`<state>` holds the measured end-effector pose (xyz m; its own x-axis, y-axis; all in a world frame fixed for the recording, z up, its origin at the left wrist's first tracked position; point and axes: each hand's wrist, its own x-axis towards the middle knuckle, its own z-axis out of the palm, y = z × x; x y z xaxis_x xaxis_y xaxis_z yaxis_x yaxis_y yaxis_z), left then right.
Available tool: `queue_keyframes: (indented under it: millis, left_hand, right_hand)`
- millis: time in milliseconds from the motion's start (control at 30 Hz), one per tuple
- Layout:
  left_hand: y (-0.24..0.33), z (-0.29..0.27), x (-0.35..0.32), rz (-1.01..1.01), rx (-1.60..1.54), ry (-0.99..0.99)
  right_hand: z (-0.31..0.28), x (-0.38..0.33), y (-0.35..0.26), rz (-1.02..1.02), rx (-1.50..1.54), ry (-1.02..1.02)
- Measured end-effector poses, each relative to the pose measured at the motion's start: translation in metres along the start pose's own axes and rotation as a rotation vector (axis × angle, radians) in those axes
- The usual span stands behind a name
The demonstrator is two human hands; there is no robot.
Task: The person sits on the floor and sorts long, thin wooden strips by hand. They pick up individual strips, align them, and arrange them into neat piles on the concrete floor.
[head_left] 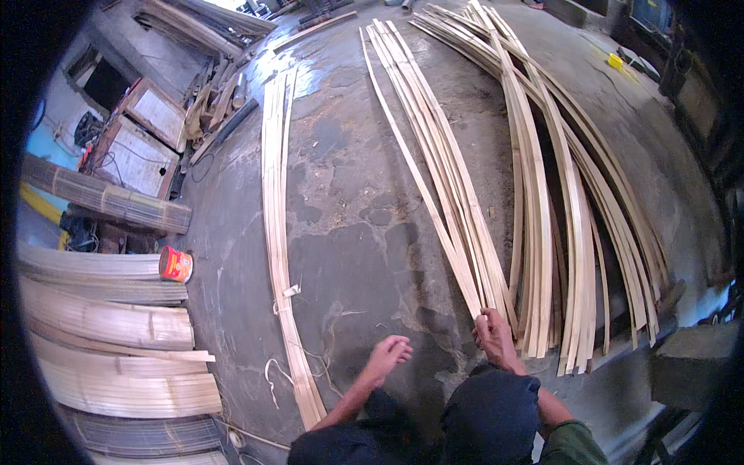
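My right hand (494, 335) is closed around the near ends of a bundle of long, pale wooden or bamboo strips (446, 170), which runs away from me across the floor. One strip lies slightly apart along its left side. My left hand (390, 358) hovers above the floor between this bundle and another one, fingers loosely bent and nothing in them. That narrower strip bundle (274, 170) lies to the left, with a pale tie (291, 291) around its nearer part. Thin loose ties curl beside its near end.
More long strips (535, 194) lie crossed in heaps on the right. Stacked slat bundles (116, 318) line the left side, with a red and yellow tin (176, 264) on top. Behind them are a rolled slat mat (108, 194) and a worn cabinet (139, 151). The concrete floor (349, 256) is patchy.
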<state>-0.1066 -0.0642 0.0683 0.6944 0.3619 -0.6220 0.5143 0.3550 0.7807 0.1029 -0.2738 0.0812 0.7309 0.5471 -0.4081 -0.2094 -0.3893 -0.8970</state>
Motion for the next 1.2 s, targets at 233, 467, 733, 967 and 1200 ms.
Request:
queue_keyframes:
  millis: [233, 467, 733, 967, 1200]
  left_hand:
    - [-0.002, 0.068, 0.045, 0.063, -0.141, -0.087]
    - [-0.006, 0.081, 0.068, 0.089, -0.398, -0.022]
    - [-0.023, 0.064, 0.053, 0.218, -0.418, 0.307]
    - [-0.024, 0.051, 0.048, 0.159, -0.392, 0.328]
    - [-0.026, 0.051, 0.052, 0.148, -0.329, 0.367]
  right_hand:
    - [0.058, -0.012, 0.018, -0.176, -0.188, 0.119]
    - [0.072, -0.015, -0.002, -0.396, -0.287, -0.103]
    - [0.013, 0.024, 0.009, -0.412, -0.898, 0.225]
    - [0.010, 0.028, 0.009, -0.397, -0.826, 0.223]
    - [-0.003, 0.027, 0.013, -0.330, -0.747, 0.304]
